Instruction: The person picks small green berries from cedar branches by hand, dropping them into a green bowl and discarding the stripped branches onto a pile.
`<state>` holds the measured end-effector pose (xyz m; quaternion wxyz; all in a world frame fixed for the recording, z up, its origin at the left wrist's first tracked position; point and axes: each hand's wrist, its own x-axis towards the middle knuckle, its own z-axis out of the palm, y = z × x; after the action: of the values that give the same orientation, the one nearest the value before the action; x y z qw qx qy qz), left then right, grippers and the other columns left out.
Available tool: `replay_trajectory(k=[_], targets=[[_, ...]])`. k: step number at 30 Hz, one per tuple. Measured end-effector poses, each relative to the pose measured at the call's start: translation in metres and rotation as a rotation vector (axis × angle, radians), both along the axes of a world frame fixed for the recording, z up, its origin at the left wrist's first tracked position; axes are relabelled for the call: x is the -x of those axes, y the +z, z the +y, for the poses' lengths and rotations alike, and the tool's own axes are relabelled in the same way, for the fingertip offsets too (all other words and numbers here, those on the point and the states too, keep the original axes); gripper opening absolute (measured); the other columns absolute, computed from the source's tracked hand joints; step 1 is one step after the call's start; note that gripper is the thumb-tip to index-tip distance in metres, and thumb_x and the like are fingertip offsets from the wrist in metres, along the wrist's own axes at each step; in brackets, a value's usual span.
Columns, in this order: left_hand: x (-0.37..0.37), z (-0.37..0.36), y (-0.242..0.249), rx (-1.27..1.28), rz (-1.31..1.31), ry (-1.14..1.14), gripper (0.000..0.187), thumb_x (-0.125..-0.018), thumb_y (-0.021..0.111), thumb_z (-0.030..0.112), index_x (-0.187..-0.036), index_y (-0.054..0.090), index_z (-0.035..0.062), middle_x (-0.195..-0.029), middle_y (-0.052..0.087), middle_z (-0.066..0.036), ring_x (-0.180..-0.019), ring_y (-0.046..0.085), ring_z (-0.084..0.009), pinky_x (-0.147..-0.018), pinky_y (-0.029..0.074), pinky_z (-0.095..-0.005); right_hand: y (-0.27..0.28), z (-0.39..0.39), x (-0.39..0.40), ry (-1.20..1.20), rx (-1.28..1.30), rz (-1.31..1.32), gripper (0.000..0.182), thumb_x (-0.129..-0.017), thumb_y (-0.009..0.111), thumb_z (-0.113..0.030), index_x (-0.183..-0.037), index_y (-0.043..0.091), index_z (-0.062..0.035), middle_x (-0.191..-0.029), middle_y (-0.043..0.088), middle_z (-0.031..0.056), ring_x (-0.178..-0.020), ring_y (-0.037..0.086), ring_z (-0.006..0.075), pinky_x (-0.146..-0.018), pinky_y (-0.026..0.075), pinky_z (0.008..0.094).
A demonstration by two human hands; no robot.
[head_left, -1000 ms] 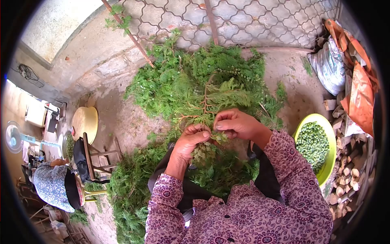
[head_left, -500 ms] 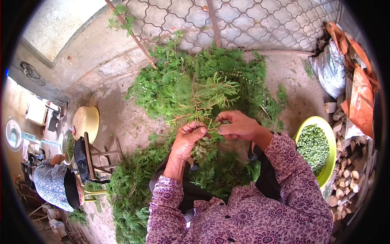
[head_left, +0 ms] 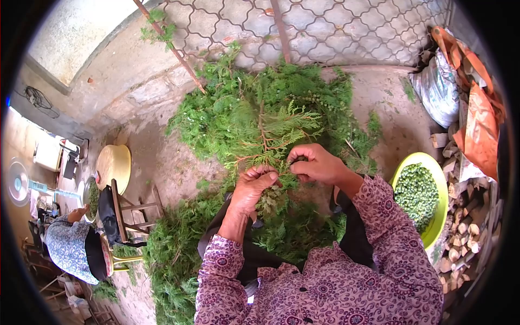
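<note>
The left hand [head_left: 253,187] is clenched in a grip around the brown stem of a green conifer sprig [head_left: 271,138], fingers curled over the top and knuckles facing up. The right hand [head_left: 317,163] is just beside it, its fingertips pinched together on a small part of the same sprig, so both hands hold the one branch between them. The sprig is raised in front of the person, its flat feathery fronds fanning away from the hands and its lower tuft hanging below the left hand. Both arms wear purple patterned sleeves [head_left: 379,216] that reach back from the sprig toward the bottom of the view. Beyond the sprig, a large heap of cut green branches [head_left: 227,108] lies on the concrete floor [head_left: 162,157] against a metal lattice fence [head_left: 325,27], and more greenery spreads below and to the left of the sprig near the person's lap. Well to the right of the sprig sits a yellow-green basin [head_left: 436,227] filled with small green berries or cones, next to chopped firewood [head_left: 466,216] and plastic sacks [head_left: 439,86]. Far to the left of the sprig stand a wooden stool [head_left: 130,208] and a round pale tray [head_left: 112,162], and another person in a blue patterned top [head_left: 67,246] sits there, well apart.
</note>
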<state>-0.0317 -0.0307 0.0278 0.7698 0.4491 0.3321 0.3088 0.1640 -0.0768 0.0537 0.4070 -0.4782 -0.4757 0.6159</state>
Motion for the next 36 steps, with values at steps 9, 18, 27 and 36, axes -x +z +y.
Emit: replay_trajectory(k=[9, 18, 27, 36], targets=[[-0.004, -0.002, -0.007, -0.012, -0.015, -0.017, 0.011, -0.075, 0.063, 0.007, -0.083, 0.060, 0.0004, -0.073, 0.060, -0.004, -0.065, 0.061, -0.0185, -0.064, 0.048, -0.0289, -0.024, -0.003, -0.005, -0.113, 0.053, 0.007, 0.009, -0.074, 0.050, -0.006, -0.080, 0.052, 0.0008, -0.055, 0.046, 0.0007, -0.045, 0.041, 0.0056, -0.040, 0.030, 0.0208], [0.015, -0.003, -0.022, 0.035, -0.260, 0.322, 0.016, -0.072, 0.068, 0.010, -0.086, 0.059, 0.0083, -0.078, 0.057, 0.005, -0.076, 0.051, -0.0084, -0.066, 0.036, -0.0236, -0.001, -0.106, -0.104, -1.016, -0.434, -0.026, 0.009, -0.081, 0.053, -0.005, -0.089, 0.057, -0.0072, -0.063, 0.051, -0.0024, -0.044, 0.040, 0.0040, -0.037, 0.031, 0.0176], [0.012, -0.039, -0.015, -0.031, -0.161, 0.263, 0.021, -0.072, 0.068, 0.018, -0.090, 0.060, 0.0114, -0.081, 0.059, 0.004, -0.078, 0.053, -0.0088, -0.065, 0.034, -0.0290, -0.098, -0.310, -0.242, -1.204, 0.016, -1.662, 0.025, -0.065, 0.057, -0.012, -0.089, 0.063, -0.0051, -0.091, 0.058, 0.0207, -0.085, 0.056, 0.0331, -0.077, 0.044, 0.0387], [0.003, -0.082, -0.001, -0.051, -0.055, 0.231, 0.022, -0.073, 0.068, 0.017, -0.093, 0.059, 0.0098, -0.081, 0.059, 0.003, -0.077, 0.053, -0.0093, -0.064, 0.036, -0.0275, -0.057, -0.266, -0.177, -1.271, -0.114, -0.369, 0.017, -0.073, 0.057, -0.014, -0.082, 0.061, -0.0002, -0.065, 0.057, 0.0041, -0.058, 0.051, 0.0107, -0.053, 0.041, 0.0248]])
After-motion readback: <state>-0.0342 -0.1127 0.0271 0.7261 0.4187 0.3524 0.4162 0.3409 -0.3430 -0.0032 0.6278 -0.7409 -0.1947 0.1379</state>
